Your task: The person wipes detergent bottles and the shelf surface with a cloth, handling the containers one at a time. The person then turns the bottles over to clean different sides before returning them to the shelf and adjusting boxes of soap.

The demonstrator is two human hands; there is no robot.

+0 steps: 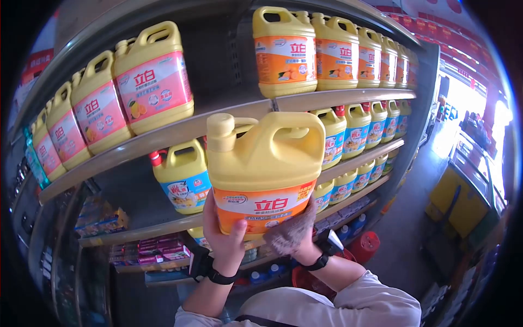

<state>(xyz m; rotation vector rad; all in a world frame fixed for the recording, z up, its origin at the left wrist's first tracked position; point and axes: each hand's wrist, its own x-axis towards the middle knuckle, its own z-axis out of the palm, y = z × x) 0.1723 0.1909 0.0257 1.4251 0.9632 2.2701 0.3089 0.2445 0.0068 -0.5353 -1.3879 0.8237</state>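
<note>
A yellow detergent jug with an orange label is held up in front of the shelves, upright and slightly tilted. My left hand grips its lower left side, thumb across the label's edge. At the lower right corner, my right hand has a grey-brown cloth pressed against the jug. The cloth hides most of the right fingers.
Orange-label jugs line the upper right shelf, and pink-label jugs the upper left. Blue-label jugs stand on lower shelves. A red bucket is on the floor at right, near a yellow counter.
</note>
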